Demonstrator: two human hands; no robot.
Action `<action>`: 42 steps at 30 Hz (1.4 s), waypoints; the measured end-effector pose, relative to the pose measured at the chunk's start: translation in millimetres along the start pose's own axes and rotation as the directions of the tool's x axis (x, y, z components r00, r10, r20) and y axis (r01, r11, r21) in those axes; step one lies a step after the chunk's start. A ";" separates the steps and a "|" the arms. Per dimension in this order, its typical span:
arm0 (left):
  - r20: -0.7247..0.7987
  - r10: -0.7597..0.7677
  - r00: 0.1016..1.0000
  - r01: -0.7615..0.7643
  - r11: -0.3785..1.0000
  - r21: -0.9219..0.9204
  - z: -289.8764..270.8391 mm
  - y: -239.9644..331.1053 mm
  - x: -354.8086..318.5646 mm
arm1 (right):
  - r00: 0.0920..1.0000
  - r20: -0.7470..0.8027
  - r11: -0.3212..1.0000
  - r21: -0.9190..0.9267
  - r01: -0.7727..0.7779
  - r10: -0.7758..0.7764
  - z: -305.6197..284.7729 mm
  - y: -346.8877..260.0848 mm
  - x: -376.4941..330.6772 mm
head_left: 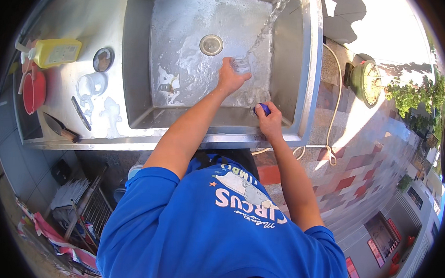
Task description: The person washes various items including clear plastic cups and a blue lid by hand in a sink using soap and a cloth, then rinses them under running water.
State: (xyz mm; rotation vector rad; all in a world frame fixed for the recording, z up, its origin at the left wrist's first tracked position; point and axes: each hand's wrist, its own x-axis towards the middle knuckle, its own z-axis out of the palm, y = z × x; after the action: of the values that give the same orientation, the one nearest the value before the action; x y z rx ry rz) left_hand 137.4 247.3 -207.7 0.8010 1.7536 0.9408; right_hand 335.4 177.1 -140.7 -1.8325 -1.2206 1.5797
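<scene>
My left hand [229, 78] is closed around a small clear glass or jar [241, 65], held inside the steel sink [289, 53]. A stream of water [268, 28] falls from the upper right toward this clear container. Near the sink's front wall, my right hand [270, 124] grips a small blue-purple rounded piece [261, 110] that looks like a cap. The fingers hide part of it. Water and a little foam spread over the sink floor around the round drain [211, 45].
On the left counter stand a yellow jug [59, 52], a red plastic scoop [34, 91], a clear jar [91, 85], a round lid [103, 60], a knife [60, 127] and a dark narrow strip [81, 113]. Right of the sink are a hose [339, 89] and a green pot [365, 83].
</scene>
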 end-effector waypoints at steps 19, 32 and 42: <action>0.000 0.322 0.947 -0.322 0.944 0.075 -7.5 12.1 8.9 | 0.770 0.116 0.480 -0.721 0.500 -0.628 -40.6 8.5 -42.4; -0.116 0.425 0.898 -0.396 0.894 0.211 4.5 22.0 -10.2 | 0.737 0.051 0.484 -0.723 0.493 -0.674 -62.7 15.5 -44.7; -0.107 0.440 0.891 -0.438 0.898 0.049 33.6 19.6 -5.0 | 0.710 -0.007 0.519 -0.688 0.507 -0.704 -64.4 22.7 -50.6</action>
State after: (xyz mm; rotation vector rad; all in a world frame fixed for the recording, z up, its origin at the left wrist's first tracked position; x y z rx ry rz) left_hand 172.6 260.7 -196.8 1.2129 1.7145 1.2881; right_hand 405.4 137.6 -113.3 -1.5681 -2.1381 0.4654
